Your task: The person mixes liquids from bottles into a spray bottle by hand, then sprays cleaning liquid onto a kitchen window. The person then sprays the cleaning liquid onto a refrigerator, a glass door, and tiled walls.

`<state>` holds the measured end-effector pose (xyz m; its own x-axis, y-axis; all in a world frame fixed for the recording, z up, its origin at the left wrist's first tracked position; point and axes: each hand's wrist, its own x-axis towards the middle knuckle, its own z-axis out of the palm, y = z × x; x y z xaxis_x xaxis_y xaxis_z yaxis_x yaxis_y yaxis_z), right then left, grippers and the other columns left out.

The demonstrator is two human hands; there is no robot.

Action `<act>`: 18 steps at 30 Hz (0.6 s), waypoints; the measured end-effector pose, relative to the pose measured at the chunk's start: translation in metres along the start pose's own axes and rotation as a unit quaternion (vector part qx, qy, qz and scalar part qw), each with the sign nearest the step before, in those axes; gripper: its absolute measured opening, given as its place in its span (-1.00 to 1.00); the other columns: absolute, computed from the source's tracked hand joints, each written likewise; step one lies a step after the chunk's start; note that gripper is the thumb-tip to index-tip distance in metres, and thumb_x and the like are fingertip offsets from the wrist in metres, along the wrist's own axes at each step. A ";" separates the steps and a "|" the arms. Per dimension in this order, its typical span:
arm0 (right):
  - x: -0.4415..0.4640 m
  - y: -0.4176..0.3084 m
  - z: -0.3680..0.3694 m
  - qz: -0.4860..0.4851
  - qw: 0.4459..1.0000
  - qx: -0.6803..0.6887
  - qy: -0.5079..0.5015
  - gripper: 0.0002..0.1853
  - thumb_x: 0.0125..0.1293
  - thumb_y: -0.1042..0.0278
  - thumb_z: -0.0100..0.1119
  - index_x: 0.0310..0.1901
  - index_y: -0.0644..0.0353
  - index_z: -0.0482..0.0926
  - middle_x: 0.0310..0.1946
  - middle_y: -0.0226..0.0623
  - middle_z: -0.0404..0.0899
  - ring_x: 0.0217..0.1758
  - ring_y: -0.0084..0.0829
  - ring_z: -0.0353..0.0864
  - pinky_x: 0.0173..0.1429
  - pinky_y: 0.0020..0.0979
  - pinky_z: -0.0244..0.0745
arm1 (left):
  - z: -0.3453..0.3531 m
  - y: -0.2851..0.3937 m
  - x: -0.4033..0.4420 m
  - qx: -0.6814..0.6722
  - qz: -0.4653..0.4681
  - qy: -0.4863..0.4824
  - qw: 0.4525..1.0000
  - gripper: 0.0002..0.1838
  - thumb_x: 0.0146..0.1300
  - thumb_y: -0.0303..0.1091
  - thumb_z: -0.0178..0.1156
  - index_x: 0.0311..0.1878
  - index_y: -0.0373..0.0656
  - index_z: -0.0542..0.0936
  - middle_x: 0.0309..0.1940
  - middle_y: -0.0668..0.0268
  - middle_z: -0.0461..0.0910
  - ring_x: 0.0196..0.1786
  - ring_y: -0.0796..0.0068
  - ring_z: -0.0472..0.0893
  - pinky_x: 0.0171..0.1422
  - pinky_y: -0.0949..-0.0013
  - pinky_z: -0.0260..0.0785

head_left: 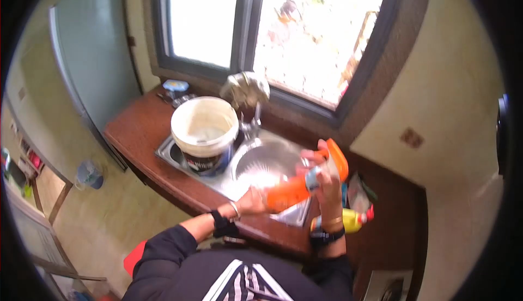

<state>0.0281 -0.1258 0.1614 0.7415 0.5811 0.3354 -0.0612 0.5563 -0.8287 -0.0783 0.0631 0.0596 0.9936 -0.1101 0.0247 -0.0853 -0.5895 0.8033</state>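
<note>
An orange bottle (287,193) is held tilted over the front right of the sink (261,162), its orange top up and to the right. The top looks like a spray head, though blur hides the detail. My left hand (251,200) is closed around the bottle's lower end. Around the neck and top, my right hand (326,185) is wrapped, with its fingers on the far side. A yellow bottle with a red cap (355,220) lies on the counter beside my right wrist.
A white bucket (204,121) stands on the sink's left part, next to the faucet (251,126). A round metallic item (245,89) is behind it, below the window. Bagged items (358,194) sit to the right. A blue bucket (90,174) is on the floor.
</note>
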 end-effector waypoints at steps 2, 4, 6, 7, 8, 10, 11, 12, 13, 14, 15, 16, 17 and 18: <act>0.022 0.013 -0.011 -0.026 0.999 -0.025 -0.032 -0.40 0.13 0.40 0.40 0.17 0.37 0.35 -0.29 -0.10 0.65 -0.29 -0.31 0.68 -0.08 -0.25 0.63 | 0.015 -0.027 0.005 0.025 -0.009 0.034 0.999 -0.49 0.02 -0.13 0.51 -0.02 -0.23 0.62 -0.21 0.21 0.71 -0.15 0.47 0.64 -0.01 0.34 0.49; 0.028 0.005 0.003 0.022 0.998 -0.040 -0.033 -0.49 0.18 0.47 0.36 0.12 0.36 0.37 -0.31 -0.10 0.65 -0.31 -0.32 0.69 -0.18 -0.29 0.66 | 0.024 -0.036 0.008 0.009 -0.008 0.089 0.996 -0.48 0.02 -0.15 0.51 0.00 -0.22 0.62 -0.20 0.24 0.71 -0.14 0.53 0.63 0.00 0.34 0.49; 0.047 0.008 0.011 0.041 0.997 -0.045 -0.042 -0.54 0.17 0.56 0.30 0.11 0.29 0.41 -0.20 -0.09 0.65 -0.30 -0.34 0.70 -0.20 -0.32 0.67 | 0.001 0.010 -0.011 -0.100 0.005 0.136 0.986 -0.41 0.01 -0.16 0.53 0.09 -0.20 0.58 -0.17 0.25 0.70 -0.10 0.54 0.62 0.05 0.36 0.47; 0.054 0.006 0.024 0.039 0.997 -0.030 -0.057 -0.55 0.16 0.60 0.27 0.11 0.27 0.42 -0.16 -0.09 0.64 -0.31 -0.35 0.69 -0.20 -0.33 0.67 | 0.000 0.011 -0.014 -0.145 0.022 0.172 0.974 -0.37 -0.05 -0.04 0.51 0.04 -0.19 0.57 -0.23 0.12 0.67 -0.12 0.30 0.66 0.06 0.28 0.44; 0.059 0.003 0.040 0.036 0.997 -0.014 -0.071 -0.55 0.14 0.63 0.25 0.10 0.25 0.44 -0.12 -0.09 0.63 -0.32 -0.36 0.69 -0.21 -0.33 0.67 | -0.007 0.011 -0.016 -0.132 0.026 0.189 0.973 -0.35 -0.05 -0.03 0.50 0.06 -0.19 0.57 -0.17 0.11 0.66 -0.08 0.30 0.65 0.08 0.29 0.44; 0.081 -0.002 0.060 0.048 0.993 -0.012 -0.108 -0.52 0.11 0.68 0.21 0.11 0.20 0.45 -0.07 -0.09 0.62 -0.32 -0.37 0.68 -0.21 -0.35 0.67 | -0.024 0.013 -0.019 -0.107 0.037 0.219 0.969 -0.33 -0.04 -0.01 0.50 0.10 -0.18 0.55 -0.06 0.09 0.64 -0.01 0.31 0.64 0.11 0.31 0.43; 0.098 -0.001 0.068 0.061 0.989 -0.026 -0.133 -0.50 0.09 0.70 0.19 0.12 0.18 0.45 -0.05 -0.09 0.61 -0.32 -0.37 0.68 -0.21 -0.36 0.67 | -0.039 0.014 -0.023 -0.099 -0.014 0.203 0.974 -0.21 0.01 0.02 0.49 0.24 -0.18 0.43 0.06 0.11 0.59 0.08 0.36 0.60 0.20 0.33 0.41; 0.113 -0.002 0.079 0.073 0.984 -0.040 -0.156 -0.48 0.08 0.72 0.17 0.13 0.16 0.46 -0.03 -0.09 0.60 -0.32 -0.37 0.68 -0.21 -0.37 0.67 | -0.047 0.007 -0.021 -0.136 0.028 0.230 0.963 -0.19 0.04 0.01 0.48 0.28 -0.18 0.38 0.08 0.12 0.58 0.09 0.37 0.59 0.21 0.32 0.41; 0.122 -0.009 0.106 0.033 0.984 -0.010 -0.173 -0.44 0.05 0.73 0.17 0.15 0.17 0.44 -0.04 -0.08 0.61 -0.31 -0.37 0.67 -0.23 -0.39 0.66 | -0.051 -0.005 -0.019 -0.172 0.072 0.255 0.949 -0.17 0.07 0.00 0.47 0.31 -0.19 0.33 0.10 0.13 0.57 0.10 0.38 0.58 0.22 0.31 0.42; 0.141 -0.010 0.111 0.021 0.974 -0.045 -0.223 -0.35 0.10 0.63 0.14 0.30 0.14 0.37 -0.01 -0.13 0.55 -0.32 -0.29 0.68 -0.30 -0.36 0.62 | -0.062 -0.015 -0.017 -0.206 0.116 0.275 0.932 -0.14 0.10 -0.01 0.47 0.35 -0.19 0.28 0.12 0.14 0.56 0.11 0.40 0.57 0.23 0.31 0.42; 0.157 -0.016 0.130 0.018 0.977 -0.039 -0.211 -0.37 0.05 0.68 0.16 0.24 0.17 0.38 -0.04 -0.12 0.57 -0.29 -0.32 0.67 -0.29 -0.37 0.63 | -0.081 -0.014 -0.025 -0.246 0.120 0.245 0.930 -0.18 0.18 -0.09 0.43 0.38 -0.18 0.21 0.13 0.15 0.54 0.10 0.47 0.55 0.19 0.33 0.47; 0.175 -0.024 0.151 0.016 0.980 -0.035 -0.196 -0.38 0.00 0.73 0.17 0.19 0.20 0.40 -0.07 -0.12 0.59 -0.26 -0.34 0.67 -0.27 -0.37 0.64 | -0.101 -0.005 -0.041 -0.252 0.122 0.247 0.928 -0.23 0.21 -0.16 0.41 0.37 -0.19 0.22 0.13 0.16 0.53 0.08 0.52 0.56 0.14 0.38 0.50; 0.200 -0.028 0.165 0.002 0.979 -0.062 -0.197 -0.35 0.01 0.71 0.16 0.23 0.20 0.37 -0.06 -0.13 0.57 -0.22 -0.33 0.66 -0.26 -0.37 0.64 | -0.116 -0.017 -0.052 -0.257 0.115 0.261 0.923 -0.26 0.22 -0.17 0.40 0.35 -0.20 0.25 0.12 0.17 0.54 0.06 0.54 0.57 0.11 0.41 0.50; 0.228 -0.031 0.177 -0.011 0.977 -0.091 -0.195 -0.32 0.02 0.70 0.15 0.27 0.19 0.35 -0.05 -0.14 0.55 -0.18 -0.32 0.66 -0.26 -0.36 0.64 | -0.130 -0.031 -0.066 -0.263 0.107 0.273 0.919 -0.29 0.22 -0.18 0.40 0.33 -0.21 0.28 0.11 0.17 0.55 0.04 0.56 0.58 0.09 0.43 0.51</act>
<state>0.0813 0.0942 0.3430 0.4288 0.7714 0.4702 0.0986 0.4775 -0.8731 -0.1319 0.1929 0.1106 0.8590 0.3250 0.3955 -0.3789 -0.1159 0.9182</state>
